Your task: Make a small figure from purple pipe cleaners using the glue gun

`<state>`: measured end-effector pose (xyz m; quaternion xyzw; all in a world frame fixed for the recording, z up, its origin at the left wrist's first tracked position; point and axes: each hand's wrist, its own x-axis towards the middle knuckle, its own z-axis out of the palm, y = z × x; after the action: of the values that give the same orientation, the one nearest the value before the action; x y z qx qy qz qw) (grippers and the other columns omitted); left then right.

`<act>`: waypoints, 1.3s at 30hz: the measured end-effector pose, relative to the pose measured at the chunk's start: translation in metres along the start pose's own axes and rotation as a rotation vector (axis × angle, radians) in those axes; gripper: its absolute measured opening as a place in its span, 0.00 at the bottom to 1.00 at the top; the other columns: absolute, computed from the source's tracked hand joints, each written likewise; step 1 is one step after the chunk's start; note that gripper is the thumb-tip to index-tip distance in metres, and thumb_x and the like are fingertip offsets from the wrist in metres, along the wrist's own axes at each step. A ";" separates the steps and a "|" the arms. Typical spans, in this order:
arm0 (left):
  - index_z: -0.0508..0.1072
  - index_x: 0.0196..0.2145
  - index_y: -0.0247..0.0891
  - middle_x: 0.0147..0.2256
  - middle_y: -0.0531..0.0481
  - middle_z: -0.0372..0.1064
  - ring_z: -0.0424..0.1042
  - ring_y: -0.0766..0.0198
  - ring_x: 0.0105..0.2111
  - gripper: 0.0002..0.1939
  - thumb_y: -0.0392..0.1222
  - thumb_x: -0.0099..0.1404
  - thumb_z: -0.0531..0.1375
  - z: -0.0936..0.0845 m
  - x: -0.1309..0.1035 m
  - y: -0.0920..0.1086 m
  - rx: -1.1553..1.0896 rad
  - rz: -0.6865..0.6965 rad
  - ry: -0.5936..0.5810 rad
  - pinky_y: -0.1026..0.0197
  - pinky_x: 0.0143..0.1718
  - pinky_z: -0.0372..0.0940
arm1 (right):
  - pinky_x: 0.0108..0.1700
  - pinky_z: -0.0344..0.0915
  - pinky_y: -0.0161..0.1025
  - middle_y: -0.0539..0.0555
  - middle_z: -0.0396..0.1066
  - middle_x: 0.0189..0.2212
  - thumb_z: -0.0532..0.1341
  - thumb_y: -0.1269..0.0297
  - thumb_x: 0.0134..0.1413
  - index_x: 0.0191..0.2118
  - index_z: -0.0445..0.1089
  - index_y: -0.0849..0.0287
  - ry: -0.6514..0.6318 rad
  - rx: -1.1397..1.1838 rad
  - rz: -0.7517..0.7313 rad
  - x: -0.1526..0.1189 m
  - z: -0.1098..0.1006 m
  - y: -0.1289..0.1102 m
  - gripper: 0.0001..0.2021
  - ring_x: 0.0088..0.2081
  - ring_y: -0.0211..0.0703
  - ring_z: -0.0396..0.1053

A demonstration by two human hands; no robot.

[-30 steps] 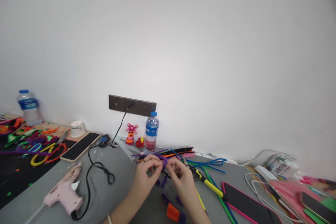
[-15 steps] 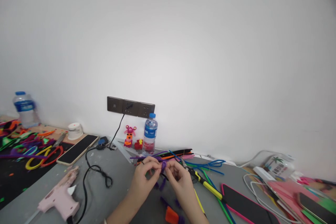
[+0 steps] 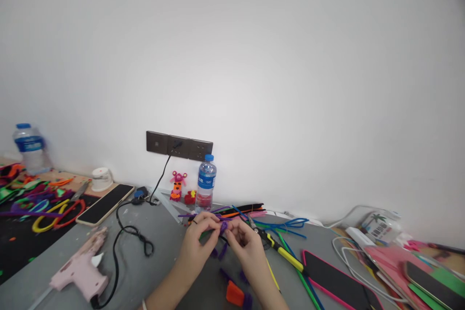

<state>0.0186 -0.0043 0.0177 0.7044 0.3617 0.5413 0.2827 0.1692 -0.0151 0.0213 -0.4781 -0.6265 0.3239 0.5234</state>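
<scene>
Between the fingertips of both hands is a small coiled purple pipe cleaner (image 3: 224,227). My left hand (image 3: 198,242) pinches it from the left, thumb and index finger together. From the other side my right hand (image 3: 247,244) closes its thumb and fingers on it. The fingers cover part of the coil. Below the hands, short purple fuzzy pieces (image 3: 223,251) show on the grey table (image 3: 163,271). Closer to me is an orange piece (image 3: 235,294) with purple parts beside it. Yellow-and-black-handled pliers (image 3: 289,256) lie right of my right hand.
Behind the hands stand a water bottle (image 3: 206,185) and a pink-and-orange figure (image 3: 177,188), near loose pipe cleaners (image 3: 292,224). A pink glue gun (image 3: 80,271) with a black cord (image 3: 116,252) and a phone (image 3: 105,205) lie left. A pink-edged tablet-like device (image 3: 337,281) lies right.
The whole view has shifted slightly, so the table things sit a little further left. Both hands still hold the purple coil, with only small finger movement.
</scene>
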 end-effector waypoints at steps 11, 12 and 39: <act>0.71 0.33 0.38 0.33 0.48 0.70 0.71 0.61 0.35 0.10 0.37 0.68 0.51 -0.001 0.001 0.001 -0.013 -0.013 -0.044 0.62 0.36 0.64 | 0.23 0.47 0.32 0.43 0.50 0.17 0.61 0.58 0.51 0.26 0.68 0.60 0.034 -0.054 -0.006 0.001 -0.003 0.006 0.11 0.20 0.35 0.49; 0.72 0.34 0.38 0.33 0.48 0.71 0.71 0.60 0.35 0.11 0.38 0.68 0.50 -0.002 0.001 0.002 -0.018 -0.020 -0.047 0.62 0.37 0.64 | 0.23 0.46 0.32 0.43 0.48 0.17 0.61 0.58 0.51 0.26 0.68 0.60 0.044 -0.057 -0.008 0.001 -0.003 0.006 0.11 0.19 0.35 0.48; 0.66 0.35 0.41 0.31 0.52 0.72 0.74 0.60 0.34 0.10 0.31 0.54 0.57 0.001 -0.001 -0.009 0.115 -0.085 0.094 0.58 0.38 0.69 | 0.22 0.56 0.31 0.44 0.58 0.21 0.65 0.62 0.48 0.36 0.66 0.57 0.026 -0.012 -0.054 0.003 -0.010 0.003 0.10 0.20 0.36 0.56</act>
<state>0.0175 0.0000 0.0098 0.6772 0.4345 0.5398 0.2473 0.1794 -0.0119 0.0220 -0.4684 -0.6342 0.2996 0.5372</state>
